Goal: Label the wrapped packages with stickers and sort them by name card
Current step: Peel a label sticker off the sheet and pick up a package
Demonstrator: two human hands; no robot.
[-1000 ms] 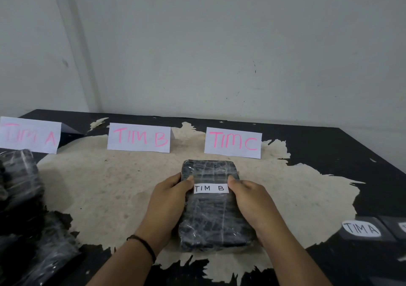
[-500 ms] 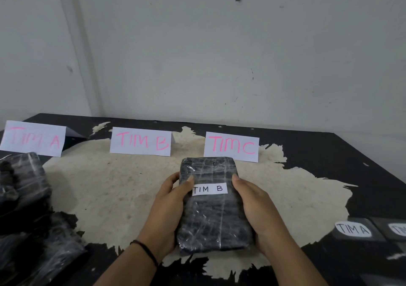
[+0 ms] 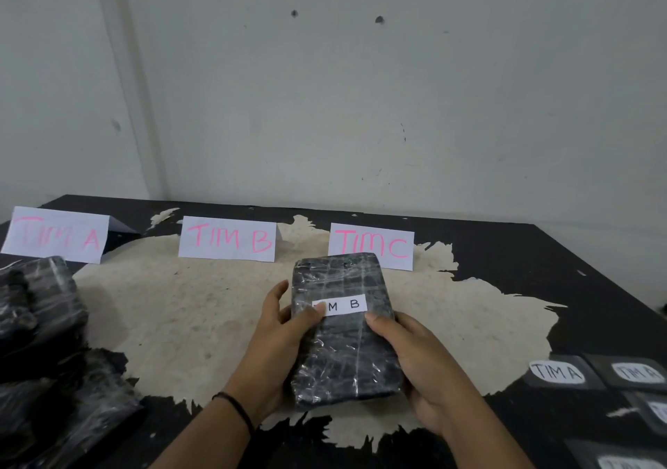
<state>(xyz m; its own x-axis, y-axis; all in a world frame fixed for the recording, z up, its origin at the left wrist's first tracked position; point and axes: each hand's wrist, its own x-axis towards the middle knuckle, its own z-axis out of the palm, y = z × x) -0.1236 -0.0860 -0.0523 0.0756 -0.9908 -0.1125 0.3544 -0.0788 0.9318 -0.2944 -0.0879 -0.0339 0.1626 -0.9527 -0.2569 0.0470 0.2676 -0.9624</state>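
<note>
**A:** Head view, please. What do the hands have?

**B:** I see both hands on one black wrapped package (image 3: 343,331), held just above the table (image 3: 541,270) at about 6 o'clock from the middle of the frame. The left hand (image 3: 279,338) grips its left long edge, fingers curled behind and the thumb lying over the top. That thumb covers the left end of the white sticker (image 3: 341,304), so only "M B" reads. The right hand (image 3: 415,356) cups the right edge and the near corner, thumb on top just below the sticker's right end. Neither hand is spread wide; both are closed around the package.

**A:** Where does the package sit against the cards?

**B:** Its far end overlaps the lower left of the "TIM C" card (image 3: 371,246), at 12 o'clock from the package. The "TIM B" card (image 3: 228,239) stands at 11 o'clock, and the "TIM A" card (image 3: 56,234) at 10 o'clock, near the left edge.

**A:** Anything else on the table?

**B:** A heap of black wrapped packages (image 3: 43,342) at 9 o'clock, and at 3 to 4 o'clock some dark sheets bearing white stickers (image 3: 557,373) marked "TIM A". The others are too blurred to read.
</note>
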